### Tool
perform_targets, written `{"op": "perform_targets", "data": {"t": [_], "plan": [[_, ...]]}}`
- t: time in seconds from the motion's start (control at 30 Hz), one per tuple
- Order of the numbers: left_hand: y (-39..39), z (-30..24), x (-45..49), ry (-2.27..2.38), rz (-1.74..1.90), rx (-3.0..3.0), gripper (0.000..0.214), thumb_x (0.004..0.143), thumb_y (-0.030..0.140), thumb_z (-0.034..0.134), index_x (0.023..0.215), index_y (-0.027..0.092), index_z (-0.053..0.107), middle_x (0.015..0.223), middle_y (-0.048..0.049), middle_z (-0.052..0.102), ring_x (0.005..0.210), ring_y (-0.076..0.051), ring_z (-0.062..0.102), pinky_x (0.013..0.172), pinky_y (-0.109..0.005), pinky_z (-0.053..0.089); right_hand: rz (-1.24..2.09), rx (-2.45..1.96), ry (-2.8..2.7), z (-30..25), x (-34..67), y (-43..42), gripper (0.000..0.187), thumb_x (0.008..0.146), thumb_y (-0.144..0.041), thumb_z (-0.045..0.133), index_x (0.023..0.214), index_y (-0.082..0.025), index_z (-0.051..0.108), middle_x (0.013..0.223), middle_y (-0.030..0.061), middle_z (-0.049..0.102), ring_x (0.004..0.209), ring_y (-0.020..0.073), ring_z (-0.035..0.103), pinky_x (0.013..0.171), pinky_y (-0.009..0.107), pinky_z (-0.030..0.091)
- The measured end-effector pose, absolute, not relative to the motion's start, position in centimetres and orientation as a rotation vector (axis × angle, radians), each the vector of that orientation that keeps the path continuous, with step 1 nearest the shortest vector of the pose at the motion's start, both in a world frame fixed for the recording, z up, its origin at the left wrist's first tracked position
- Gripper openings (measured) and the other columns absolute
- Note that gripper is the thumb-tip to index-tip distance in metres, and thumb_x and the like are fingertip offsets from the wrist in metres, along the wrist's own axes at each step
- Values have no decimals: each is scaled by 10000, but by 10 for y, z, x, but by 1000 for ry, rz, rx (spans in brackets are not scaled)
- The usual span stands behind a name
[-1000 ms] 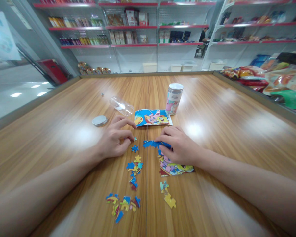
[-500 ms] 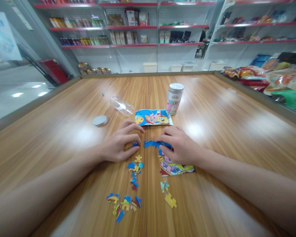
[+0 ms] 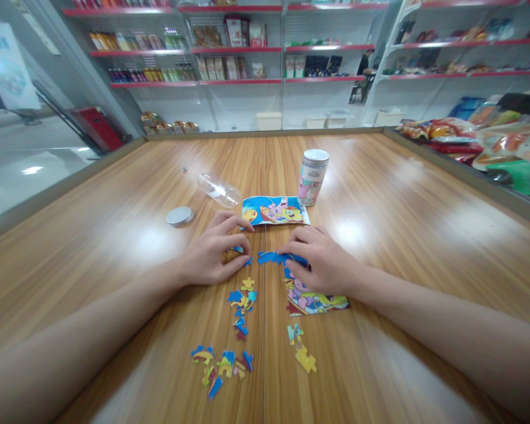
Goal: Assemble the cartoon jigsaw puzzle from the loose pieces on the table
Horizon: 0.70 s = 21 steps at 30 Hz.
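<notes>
Just nearer you than the picture sheet [image 3: 274, 211], your right hand [image 3: 321, 259] rests on the partly joined puzzle [image 3: 318, 302], thumb and fingertips parted; off the sheet's near-left corner, your left hand [image 3: 217, 250] bends thumb and forefinger close together at a blue piece [image 3: 248, 261], grip unclear.

Your bare left hand [image 3: 216, 250] has drawn back slightly toward ten o'clock in the last half second, thumb and fingertips closer together; a small, flat, blue jigsaw piece [image 3: 248, 261] now shows at your thumb tip.
</notes>
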<state>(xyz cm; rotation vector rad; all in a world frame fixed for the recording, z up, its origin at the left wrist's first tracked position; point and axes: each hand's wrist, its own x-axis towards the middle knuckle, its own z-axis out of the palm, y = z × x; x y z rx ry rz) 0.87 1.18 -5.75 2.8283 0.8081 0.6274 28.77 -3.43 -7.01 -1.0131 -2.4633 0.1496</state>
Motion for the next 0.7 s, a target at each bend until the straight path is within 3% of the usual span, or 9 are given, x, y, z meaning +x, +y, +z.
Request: {"op": "perform_targets", "data": {"t": [0.17, 0.27, 0.37, 0.7], "plan": [[15, -62, 8, 846, 715, 2839, 129, 872, 265, 639, 768, 190, 654, 1206, -71, 592, 1170, -261, 464, 1052, -463, 400, 150, -1004, -2461, -69, 288, -34, 214, 902, -236, 567, 1069, -175, 688, 948, 75, 593, 926, 214, 547, 878, 385, 400], [13, -58, 7, 811, 707, 2802, 71, 861, 213, 602, 857, 195, 671, 1226, -77, 577, 1175, -265, 459, 1055, -474, 397, 146, -1006, -2462, -69, 288, -34, 216, 903, -238, 568, 1069, -175, 690, 939, 74, 591, 925, 216, 548, 877, 388, 401], [12, -54, 6, 689, 611, 2782, 147, 830, 188, 593, 944, 213, 684, 1259, -80, 546, 1208, -277, 441, 1082, -498, 375, 145, -1004, -2458, -69, 288, -34, 216, 904, -236, 565, 1066, -174, 693, 935, 74, 590, 923, 216, 550, 875, 388, 402], [13, -57, 8, 688, 541, 2757, 94, 871, 266, 638, 920, 186, 630, 1261, -99, 543, 1220, -276, 436, 1089, -472, 370, 156, -1008, -2456, -70, 288, -34, 236, 899, -240, 576, 1096, -184, 693, 941, 70, 588, 922, 214, 543, 881, 385, 401]]}}
